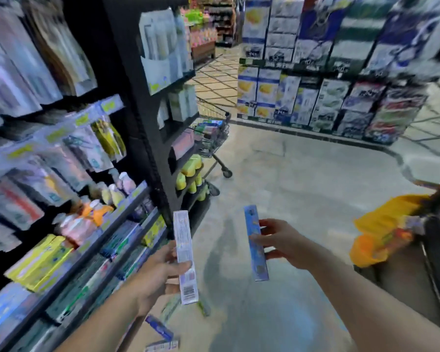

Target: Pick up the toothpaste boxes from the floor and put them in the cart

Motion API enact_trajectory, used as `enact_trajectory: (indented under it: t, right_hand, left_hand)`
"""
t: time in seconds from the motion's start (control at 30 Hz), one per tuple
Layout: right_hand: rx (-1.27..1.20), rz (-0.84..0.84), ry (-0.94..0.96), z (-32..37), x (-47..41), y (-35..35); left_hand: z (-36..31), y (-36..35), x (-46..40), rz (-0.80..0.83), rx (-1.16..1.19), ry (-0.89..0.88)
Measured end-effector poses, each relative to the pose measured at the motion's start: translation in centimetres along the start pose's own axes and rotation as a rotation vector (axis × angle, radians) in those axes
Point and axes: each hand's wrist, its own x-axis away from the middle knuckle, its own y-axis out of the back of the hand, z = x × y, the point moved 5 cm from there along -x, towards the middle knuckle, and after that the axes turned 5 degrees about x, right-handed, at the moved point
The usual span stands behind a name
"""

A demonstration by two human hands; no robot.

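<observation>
Store aisle, blurred; no writing readable. Left hand point(160, 269) grips a pale box point(185, 257); right hand point(281, 241) pinches a blue box point(255, 246). Cart point(214, 133) far ahead.

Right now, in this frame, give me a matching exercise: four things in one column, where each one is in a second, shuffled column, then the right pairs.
Things:
1. pale box with a barcode
2. blue box
3. shopping cart
4. yellow bag

Places:
A. at the right edge of the view, beside a dark object
B. gripped in the left hand
C. past the end of the shelf unit, down the aisle
D. held in the right hand

Pairs: 1-B, 2-D, 3-C, 4-A
</observation>
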Motion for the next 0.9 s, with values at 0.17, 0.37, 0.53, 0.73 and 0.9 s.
enact_trajectory:
  t: [0.17, 0.37, 0.53, 0.73, 0.9]
  right_hand:
    - [-0.018, -0.008, 0.006, 1.5, -3.7, 8.2]
    - [-0.066, -0.045, 0.008, 2.2, -10.0, 15.0]
    - [-0.06, -0.081, -0.021, 4.5, -18.5, 19.7]
    - [-0.048, -0.097, -0.062, 10.6, -29.3, 23.5]
    - [-0.042, -0.112, -0.058, 15.1, -37.0, 27.5]
  left_hand:
    - [-3.7, -7.0, -8.1, 0.018, -0.064, -0.004]
    - [-7.8, -11.7, -18.3, 0.063, -0.134, 0.033]
    - [-11.7, -13.7, -28.1, 0.1, -0.116, 0.04]
    - [-18.7, -14.1, -39.6, 0.14, -0.114, 0.078]
    - [-24.8, -15.1, -47.9, 0.119, -0.146, 0.062]
